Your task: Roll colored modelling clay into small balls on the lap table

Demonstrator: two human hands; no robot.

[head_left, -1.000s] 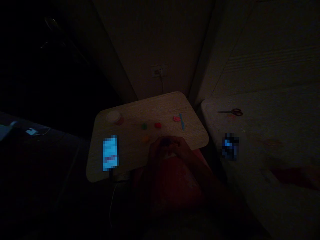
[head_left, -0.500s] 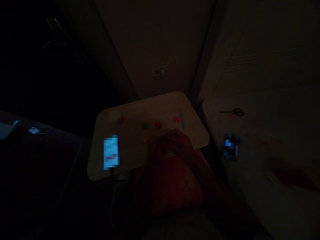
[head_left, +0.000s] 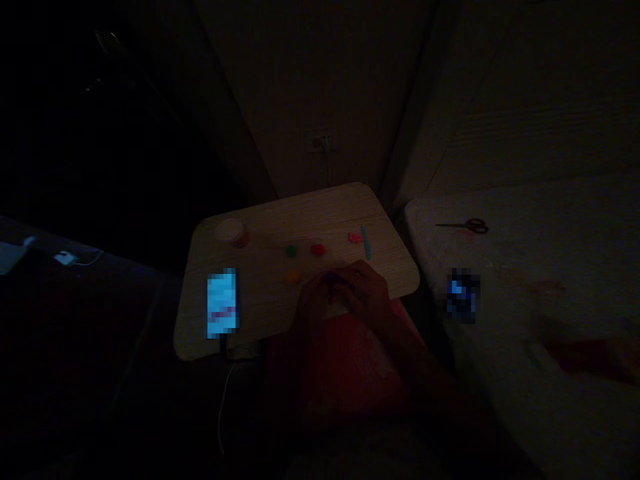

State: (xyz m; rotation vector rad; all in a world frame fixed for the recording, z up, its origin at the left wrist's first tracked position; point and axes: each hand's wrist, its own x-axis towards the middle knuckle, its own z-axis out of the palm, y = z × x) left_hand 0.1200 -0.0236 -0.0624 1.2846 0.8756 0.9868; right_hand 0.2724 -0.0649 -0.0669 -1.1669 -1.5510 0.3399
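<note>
Purple lump (head_left: 330,277), head view, my only feed: it sits between the left hand (head_left: 313,297) and the right hand (head_left: 369,290), over the near edge of the desk (head_left: 260,307). Half a second ago the right hand lay spread across it and hid most of it; now those fingers are bent again and the top of the lump shows. I read that as handling, a press or a turn between two hands. Both sets of fingers curl toward it; too dark to tell which of them grip and how firmly.

Round about: yellow lump (head_left: 293,276) nearest the left hand, green lump (head_left: 291,251) and red lump (head_left: 317,249) farther back, pink piece (head_left: 355,237) just beside a blue strip (head_left: 366,243) beyond the right hand. Tub (head_left: 230,231) at the far left, a blurred lit screen (head_left: 221,303) in front of it. Scissors (head_left: 463,226) lie off the desk, on the pale surface (head_left: 520,253) to the right.

In the way: I note no object between the hands and the lump. Poor light and the fingers themselves are what block my view.
</note>
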